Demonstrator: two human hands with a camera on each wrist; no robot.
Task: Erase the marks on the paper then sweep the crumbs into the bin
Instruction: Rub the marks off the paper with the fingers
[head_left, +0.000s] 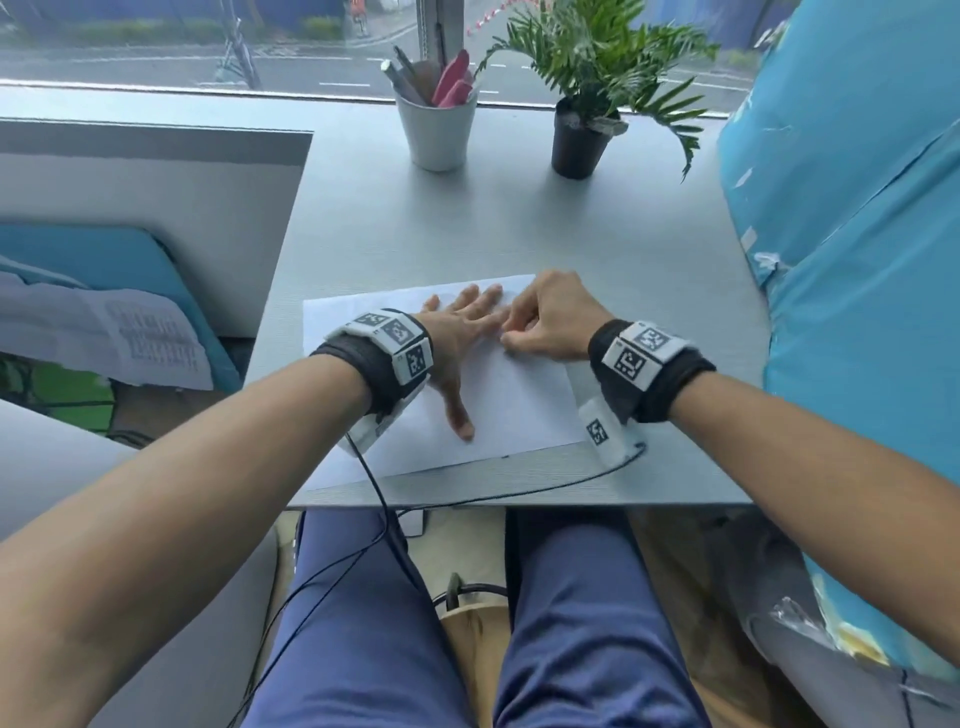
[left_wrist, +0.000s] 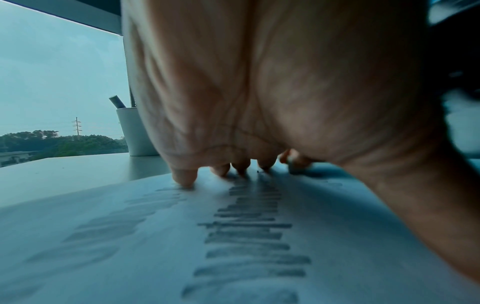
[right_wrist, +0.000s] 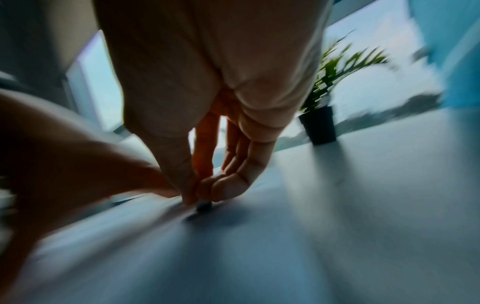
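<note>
A white sheet of paper (head_left: 509, 405) lies near the front edge of the grey table (head_left: 467, 234). My left hand (head_left: 467, 358) presses flat on it, fingers spread and straight. In the left wrist view, dark pencil marks (left_wrist: 246, 236) run in rows on the paper (left_wrist: 363, 257) under the palm (left_wrist: 259, 102), with fainter smudges to their left. My right hand (head_left: 511, 338) sits just right of the left fingers. Its thumb and fingertips (right_wrist: 200, 195) pinch a small dark eraser (right_wrist: 203, 206) against the sheet. The head view hides the eraser behind the knuckles. The right wrist view is motion-blurred.
A white cup of pens (head_left: 438, 130) and a potted plant (head_left: 579, 140) stand at the back by the window. A large blue wrapped object (head_left: 857, 260) borders the table's right side, a grey partition (head_left: 156, 182) its left. A black cable (head_left: 519, 491) trails along the front edge.
</note>
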